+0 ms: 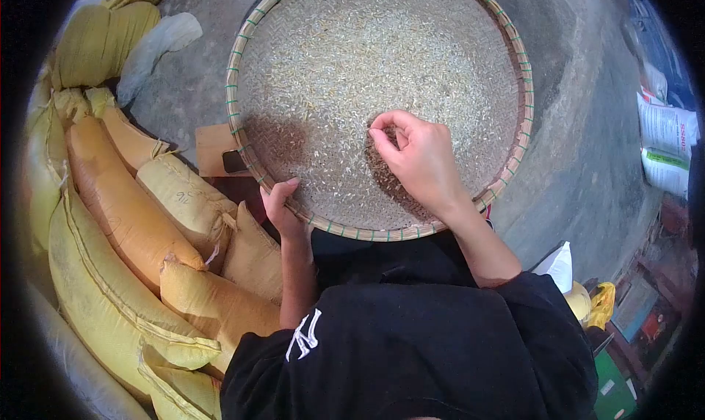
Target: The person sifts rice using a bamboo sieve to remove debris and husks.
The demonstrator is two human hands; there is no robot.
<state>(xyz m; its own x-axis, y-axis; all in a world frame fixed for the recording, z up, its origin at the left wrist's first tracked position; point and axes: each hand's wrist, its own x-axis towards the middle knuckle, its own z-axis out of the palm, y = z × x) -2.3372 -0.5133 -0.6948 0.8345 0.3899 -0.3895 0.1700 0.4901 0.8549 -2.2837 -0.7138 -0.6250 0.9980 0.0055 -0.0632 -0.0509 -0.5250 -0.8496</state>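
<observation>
So the tray [526, 89] is up front with its near rim by the lap [382, 262], and it's got a loose spread of pale grains [367, 60] over most of it, sparser toward the near side. Left hand [279, 205] is clamped on the near-left rim, thumb up over the edge. Right hand [420, 152] is over the tray, right of its middle, thumb and forefinger pinched together. Can't tell if there's a grain between them, sorry

My worry is balance. I only see one hand gripping the rim, and I can't make out what carries the weight underneath. If that left grip slackens or pushes down, the tray could tip and dump grains over the near rim. The rim looks low too, so a hard jolt might flick some onto the floor [580, 119] right of the tray.

The right forearm [481, 236] crosses the near rim as well, so leaning on it could tilt the whole thing. Plus there's shadow in the tray under the right hand, so the fingers could easily close on nothing, or on several bits at once.

Oh, and stuffed sacks [128, 200] sit left of the tray, with some cardboard [211, 145] close by its rim, so a sideways swing that way might bump something
</observation>
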